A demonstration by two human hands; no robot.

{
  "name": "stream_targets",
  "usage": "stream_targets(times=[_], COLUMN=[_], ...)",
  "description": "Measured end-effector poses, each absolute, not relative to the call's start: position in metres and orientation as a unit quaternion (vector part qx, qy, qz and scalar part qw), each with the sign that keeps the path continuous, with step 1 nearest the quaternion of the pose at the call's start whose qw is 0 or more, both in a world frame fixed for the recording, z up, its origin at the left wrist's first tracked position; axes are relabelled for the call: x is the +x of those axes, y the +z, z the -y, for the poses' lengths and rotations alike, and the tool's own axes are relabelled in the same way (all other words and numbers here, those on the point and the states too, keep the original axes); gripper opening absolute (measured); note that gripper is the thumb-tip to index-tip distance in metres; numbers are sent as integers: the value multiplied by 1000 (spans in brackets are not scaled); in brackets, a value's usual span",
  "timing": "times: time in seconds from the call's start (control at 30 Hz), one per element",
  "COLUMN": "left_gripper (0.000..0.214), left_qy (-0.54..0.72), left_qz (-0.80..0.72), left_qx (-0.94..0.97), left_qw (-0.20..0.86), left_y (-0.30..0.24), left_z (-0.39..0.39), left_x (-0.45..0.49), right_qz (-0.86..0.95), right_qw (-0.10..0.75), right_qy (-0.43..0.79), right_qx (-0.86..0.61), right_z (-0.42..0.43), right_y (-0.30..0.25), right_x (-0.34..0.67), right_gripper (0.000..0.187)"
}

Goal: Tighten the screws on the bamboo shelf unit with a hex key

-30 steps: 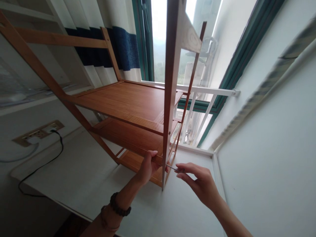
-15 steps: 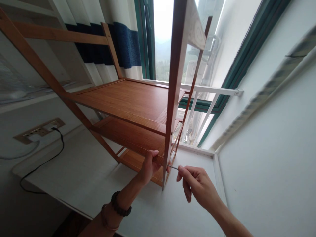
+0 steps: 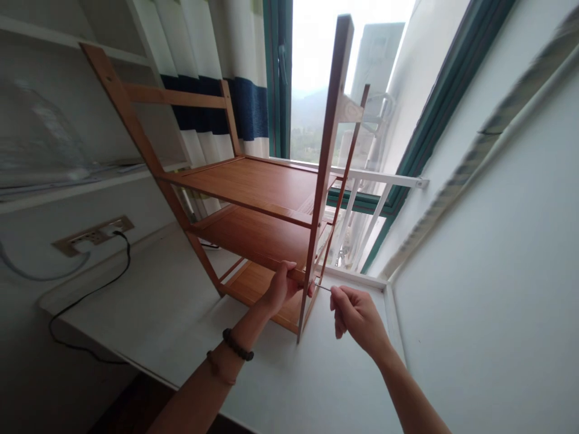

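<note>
A brown wooden shelf rack (image 3: pixel 271 181) with several tiers stands on the white desk top. My left hand (image 3: pixel 283 289) is wrapped around the front edge of the middle shelf, close to the right front post (image 3: pixel 322 193); some of its fingers are hidden behind the wood. To the right of that post, my right hand (image 3: pixel 357 316) pinches a thin metal hex key (image 3: pixel 322 287) between thumb and fingers. The key's far end meets the outer side of the post at about the middle shelf's height. Its tip is hidden.
A wall socket (image 3: pixel 93 235) with a black cable (image 3: pixel 129 259) is at the left, below white shelving (image 3: pixel 158 172). Behind the rack are a striped curtain (image 3: pixel 199 102), a green-framed window (image 3: pixel 279 90) and a white railing (image 3: pixel 384 179). A white wall (image 3: pixel 488 259) rises on the right.
My view has pulled back and tilted up, so more of the rack's top shows. The left hand keeps its grip; the right hand still holds the hex key at the post.
</note>
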State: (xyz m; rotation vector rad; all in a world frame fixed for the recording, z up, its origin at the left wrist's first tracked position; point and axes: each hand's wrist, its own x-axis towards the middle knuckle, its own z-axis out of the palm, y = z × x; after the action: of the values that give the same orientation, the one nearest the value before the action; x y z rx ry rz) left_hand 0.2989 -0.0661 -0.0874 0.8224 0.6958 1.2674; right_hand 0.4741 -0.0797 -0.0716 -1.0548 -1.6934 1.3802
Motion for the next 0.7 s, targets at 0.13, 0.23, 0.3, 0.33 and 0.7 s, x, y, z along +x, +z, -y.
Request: stream_targets(times=[0.13,0.23,0.3,0.33,0.7], left_gripper=[48,50,52,53,49], left_qy=[558,567,578,583,571], left_qz=[-319,-321,-312,-306,-440], left_qx=[391,386,381,379,441], left_qw=[659,653,651,650,535], left_y=[-87,-92,-97,-99,-119], left_z=[67,65,63,62,100], left_x=[299,305,314,320,310], right_qz=[676,639,624,622,594], right_qw=[402,437,431,422,407], right_qy=[479,503,526,535,551], right_qx=[-390,-385,-386,-385,-421], right_z=[79,85,92,96,128], right_y=[-71,-80,-90,-95,-129], right_x=[487,498,502,503,475], right_gripper=[39,38,38,38,41])
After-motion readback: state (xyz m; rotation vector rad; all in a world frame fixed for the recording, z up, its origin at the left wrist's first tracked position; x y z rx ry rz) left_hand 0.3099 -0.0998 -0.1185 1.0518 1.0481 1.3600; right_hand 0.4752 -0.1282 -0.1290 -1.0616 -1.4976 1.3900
